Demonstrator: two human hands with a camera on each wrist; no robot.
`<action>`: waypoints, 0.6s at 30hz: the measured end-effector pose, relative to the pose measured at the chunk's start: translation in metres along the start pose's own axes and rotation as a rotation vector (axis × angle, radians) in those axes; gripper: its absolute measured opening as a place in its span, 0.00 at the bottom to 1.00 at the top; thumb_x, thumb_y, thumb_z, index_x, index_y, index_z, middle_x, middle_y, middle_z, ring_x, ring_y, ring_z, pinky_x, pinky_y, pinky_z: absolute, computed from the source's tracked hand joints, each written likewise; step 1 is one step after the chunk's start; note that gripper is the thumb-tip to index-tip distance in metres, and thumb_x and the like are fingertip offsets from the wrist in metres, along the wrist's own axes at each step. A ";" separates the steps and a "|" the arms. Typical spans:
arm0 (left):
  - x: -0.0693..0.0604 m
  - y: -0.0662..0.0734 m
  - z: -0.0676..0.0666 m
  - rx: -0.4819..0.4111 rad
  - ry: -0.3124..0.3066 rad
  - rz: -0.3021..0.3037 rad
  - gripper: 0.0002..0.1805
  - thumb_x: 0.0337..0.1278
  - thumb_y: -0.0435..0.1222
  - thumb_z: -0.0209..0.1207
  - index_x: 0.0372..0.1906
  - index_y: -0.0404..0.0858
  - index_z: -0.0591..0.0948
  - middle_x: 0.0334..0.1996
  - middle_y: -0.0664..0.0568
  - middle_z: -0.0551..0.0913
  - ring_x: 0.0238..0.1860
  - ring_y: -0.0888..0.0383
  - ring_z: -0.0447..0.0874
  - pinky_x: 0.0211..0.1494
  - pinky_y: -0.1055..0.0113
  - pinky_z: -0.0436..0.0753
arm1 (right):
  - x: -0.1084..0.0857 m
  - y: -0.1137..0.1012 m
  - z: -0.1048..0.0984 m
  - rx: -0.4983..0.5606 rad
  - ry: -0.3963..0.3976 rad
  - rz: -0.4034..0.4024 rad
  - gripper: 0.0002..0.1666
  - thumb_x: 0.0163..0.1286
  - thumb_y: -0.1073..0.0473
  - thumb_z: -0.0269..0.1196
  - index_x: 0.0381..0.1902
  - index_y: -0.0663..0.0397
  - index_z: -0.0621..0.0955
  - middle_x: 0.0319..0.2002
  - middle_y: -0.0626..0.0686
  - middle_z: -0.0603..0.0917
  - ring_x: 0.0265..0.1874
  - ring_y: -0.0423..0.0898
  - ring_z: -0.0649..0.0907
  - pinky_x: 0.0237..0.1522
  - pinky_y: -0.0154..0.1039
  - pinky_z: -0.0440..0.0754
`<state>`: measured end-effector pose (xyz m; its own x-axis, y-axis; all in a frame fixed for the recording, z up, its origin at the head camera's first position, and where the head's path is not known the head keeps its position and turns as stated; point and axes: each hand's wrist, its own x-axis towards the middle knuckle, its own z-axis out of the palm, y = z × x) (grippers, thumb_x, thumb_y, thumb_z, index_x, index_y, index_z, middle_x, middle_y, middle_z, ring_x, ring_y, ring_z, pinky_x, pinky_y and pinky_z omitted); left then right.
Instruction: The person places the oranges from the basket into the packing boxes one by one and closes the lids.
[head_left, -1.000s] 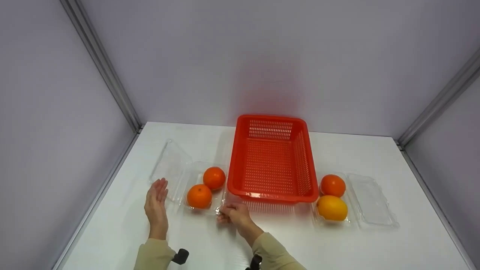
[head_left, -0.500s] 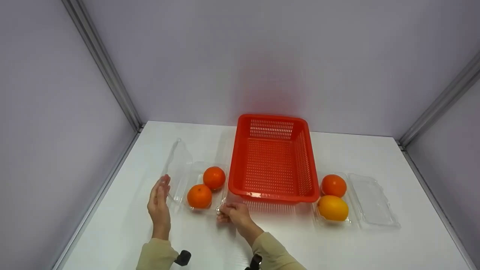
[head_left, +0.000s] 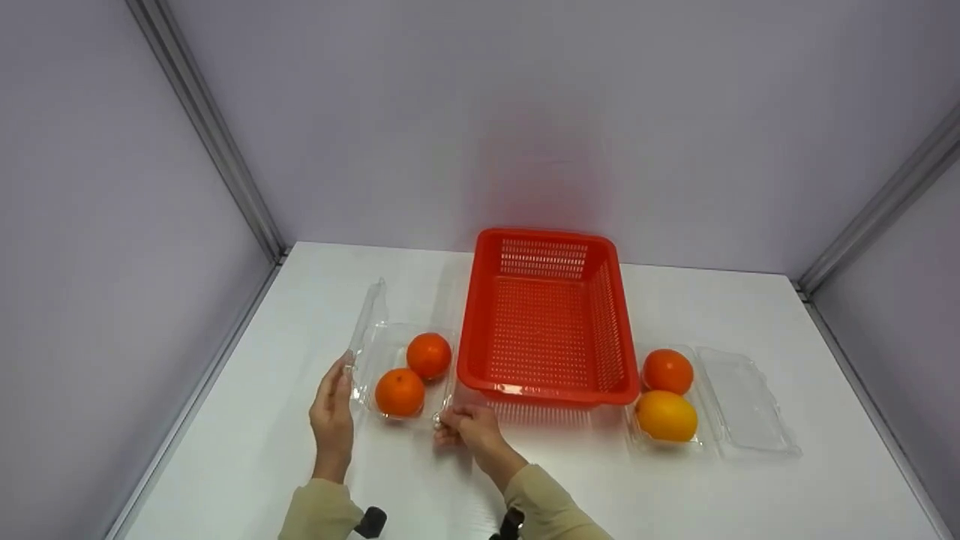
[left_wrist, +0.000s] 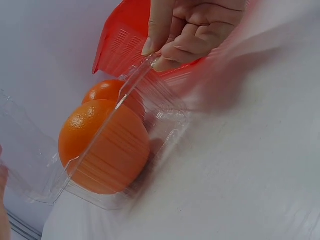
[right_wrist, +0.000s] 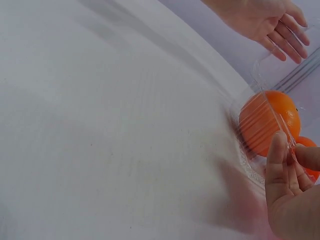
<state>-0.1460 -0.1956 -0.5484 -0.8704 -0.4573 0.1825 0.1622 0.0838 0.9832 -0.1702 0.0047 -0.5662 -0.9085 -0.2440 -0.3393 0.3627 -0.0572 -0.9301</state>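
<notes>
On the left of the table a clear plastic clamshell box (head_left: 390, 341) holds two oranges, a near one (head_left: 400, 392) and a far one (head_left: 429, 356). Its hinged lid (head_left: 367, 319) stands raised nearly upright on the left side. My left hand (head_left: 333, 416), fingers straight, rests against the outside of that lid. At the box's near right corner my right hand (head_left: 472, 433) pinches the rim between thumb and fingers, as the left wrist view also shows with the right hand (left_wrist: 195, 30) above the near orange (left_wrist: 105, 147).
A red plastic basket (head_left: 465, 330) stands right of the box, with nothing in it. Farther right, a second clear clamshell box (head_left: 701, 435) lies with its lid (head_left: 746, 401) folded out; it holds an orange (head_left: 667, 371) and a yellow-orange fruit (head_left: 666, 416). Walls enclose the table.
My left hand has moved right, and the lid has swung up from leaning outward to nearly upright. The right hand has kept its pinch on the box's corner.
</notes>
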 end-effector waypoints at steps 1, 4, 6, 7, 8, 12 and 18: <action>-0.001 0.000 0.000 0.006 -0.010 -0.017 0.22 0.74 0.40 0.44 0.68 0.38 0.69 0.67 0.51 0.73 0.58 0.84 0.70 0.61 0.89 0.69 | 0.000 0.000 0.000 -0.003 0.002 0.003 0.12 0.67 0.68 0.58 0.42 0.75 0.80 0.23 0.49 0.83 0.20 0.37 0.83 0.32 0.35 0.87; -0.002 0.001 0.000 0.017 -0.044 -0.041 0.22 0.73 0.40 0.45 0.68 0.41 0.69 0.69 0.46 0.70 0.59 0.83 0.70 0.60 0.88 0.69 | 0.000 0.000 0.001 -0.005 0.002 0.006 0.12 0.67 0.67 0.59 0.42 0.75 0.80 0.23 0.49 0.83 0.21 0.37 0.83 0.33 0.36 0.87; -0.004 0.000 0.001 0.016 -0.065 -0.036 0.22 0.73 0.39 0.47 0.67 0.42 0.70 0.69 0.47 0.71 0.60 0.82 0.69 0.61 0.88 0.69 | 0.000 0.000 0.000 -0.008 0.002 0.003 0.12 0.67 0.67 0.59 0.42 0.75 0.80 0.24 0.48 0.83 0.21 0.37 0.83 0.33 0.36 0.87; -0.004 0.000 0.002 0.014 -0.072 -0.030 0.22 0.72 0.38 0.47 0.67 0.42 0.70 0.69 0.47 0.71 0.61 0.82 0.69 0.61 0.88 0.68 | 0.000 0.000 0.000 -0.009 0.001 0.001 0.12 0.67 0.67 0.59 0.42 0.75 0.79 0.24 0.48 0.83 0.21 0.37 0.83 0.32 0.36 0.87; -0.005 0.000 0.002 0.022 -0.076 -0.024 0.21 0.72 0.38 0.47 0.67 0.43 0.70 0.69 0.48 0.71 0.61 0.82 0.69 0.62 0.88 0.68 | 0.000 0.000 0.000 -0.005 -0.001 -0.001 0.12 0.67 0.67 0.59 0.42 0.76 0.79 0.24 0.48 0.83 0.21 0.37 0.83 0.32 0.35 0.87; -0.005 -0.004 0.004 0.064 -0.096 0.060 0.21 0.70 0.34 0.49 0.65 0.39 0.72 0.67 0.45 0.73 0.62 0.85 0.67 0.64 0.88 0.65 | -0.001 0.000 0.000 0.003 -0.002 0.002 0.12 0.67 0.67 0.59 0.42 0.75 0.79 0.24 0.48 0.83 0.21 0.36 0.83 0.32 0.35 0.87; -0.006 -0.011 0.009 0.132 -0.126 0.253 0.20 0.64 0.25 0.53 0.61 0.32 0.75 0.62 0.37 0.76 0.63 0.85 0.67 0.66 0.89 0.62 | -0.001 -0.001 0.000 0.023 -0.011 0.029 0.13 0.68 0.67 0.58 0.43 0.75 0.79 0.24 0.48 0.83 0.22 0.37 0.83 0.34 0.35 0.87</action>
<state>-0.1468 -0.1863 -0.5599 -0.8622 -0.2943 0.4122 0.3265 0.2992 0.8966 -0.1694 0.0047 -0.5646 -0.8952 -0.2562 -0.3647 0.3940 -0.0723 -0.9163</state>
